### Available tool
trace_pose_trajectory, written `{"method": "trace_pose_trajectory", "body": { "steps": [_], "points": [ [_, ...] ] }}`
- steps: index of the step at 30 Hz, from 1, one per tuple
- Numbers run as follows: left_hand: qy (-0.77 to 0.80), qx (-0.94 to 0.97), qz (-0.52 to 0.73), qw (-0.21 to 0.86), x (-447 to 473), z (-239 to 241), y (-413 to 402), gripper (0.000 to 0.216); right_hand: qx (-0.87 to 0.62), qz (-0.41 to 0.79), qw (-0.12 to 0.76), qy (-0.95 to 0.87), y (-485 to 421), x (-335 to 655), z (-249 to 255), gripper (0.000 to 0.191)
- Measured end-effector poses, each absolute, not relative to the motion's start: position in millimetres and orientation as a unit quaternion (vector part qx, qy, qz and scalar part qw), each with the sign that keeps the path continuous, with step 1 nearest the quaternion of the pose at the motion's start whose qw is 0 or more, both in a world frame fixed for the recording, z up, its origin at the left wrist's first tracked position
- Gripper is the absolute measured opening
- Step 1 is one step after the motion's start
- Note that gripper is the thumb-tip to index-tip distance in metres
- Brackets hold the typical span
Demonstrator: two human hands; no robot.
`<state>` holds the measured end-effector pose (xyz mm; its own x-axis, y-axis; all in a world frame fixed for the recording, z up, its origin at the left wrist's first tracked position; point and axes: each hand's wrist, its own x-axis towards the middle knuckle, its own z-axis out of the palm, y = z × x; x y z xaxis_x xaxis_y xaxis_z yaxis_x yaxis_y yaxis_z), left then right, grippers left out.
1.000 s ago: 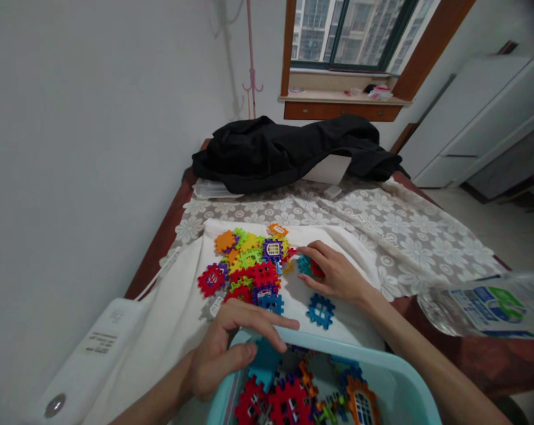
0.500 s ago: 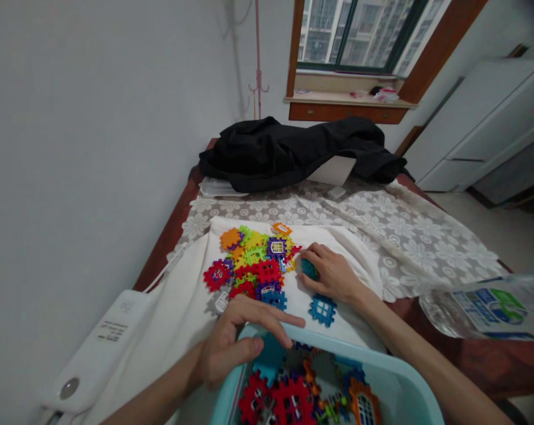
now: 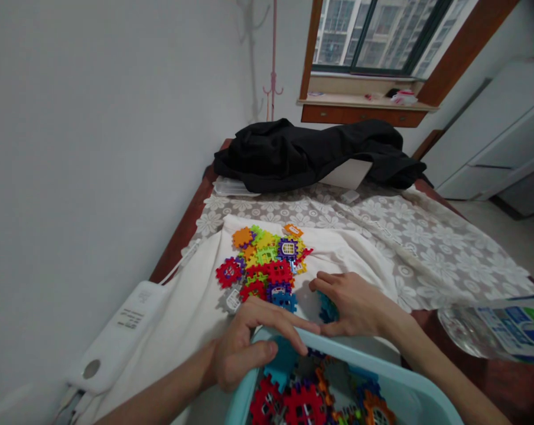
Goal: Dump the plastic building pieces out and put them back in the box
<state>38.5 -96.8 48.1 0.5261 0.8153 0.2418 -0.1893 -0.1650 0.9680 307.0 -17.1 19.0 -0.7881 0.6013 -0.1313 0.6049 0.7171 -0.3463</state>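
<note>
My right hand (image 3: 353,300) is curled palm down over blue toothed building pieces (image 3: 326,307) on the white cloth. Its fingers partly hide them, and the thumb side lies close to the tub's far rim. My left hand (image 3: 251,342) rests on the near left corner of a light blue plastic tub (image 3: 364,358), fingers stretched along the rim and thumb apart, with no piece in it. Left of my right hand lies a pile of colourful interlocking pieces (image 3: 267,260), some with window patterns. Red, orange and blue pieces (image 3: 305,404) lie inside the tub.
The white cloth (image 3: 196,307) covers part of a flower-patterned tablecloth (image 3: 382,230). A white power strip (image 3: 120,330) lies on the left. A clear plastic bottle (image 3: 492,327) lies at right. Black fabric (image 3: 311,153) spreads across the table's far end.
My right hand has come closer to the tub, over the blue window piece that lay in front of it. My left hand stays on the rim. The view has shifted slightly left.
</note>
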Motion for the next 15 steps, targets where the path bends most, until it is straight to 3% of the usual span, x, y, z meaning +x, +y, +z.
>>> {"method": "trace_pose_trajectory", "body": {
  "steps": [7,15],
  "points": [
    [0.244,0.635,0.426,0.597,38.9,47.3,-98.0,0.027,0.326,-0.212,0.047,0.92,-13.9,307.3,16.7,0.033],
    [0.237,0.635,0.436,0.592,40.6,42.8,-99.4,0.029,0.356,-0.205,0.056,0.91,-16.9,315.7,23.6,0.03]
  ]
}}
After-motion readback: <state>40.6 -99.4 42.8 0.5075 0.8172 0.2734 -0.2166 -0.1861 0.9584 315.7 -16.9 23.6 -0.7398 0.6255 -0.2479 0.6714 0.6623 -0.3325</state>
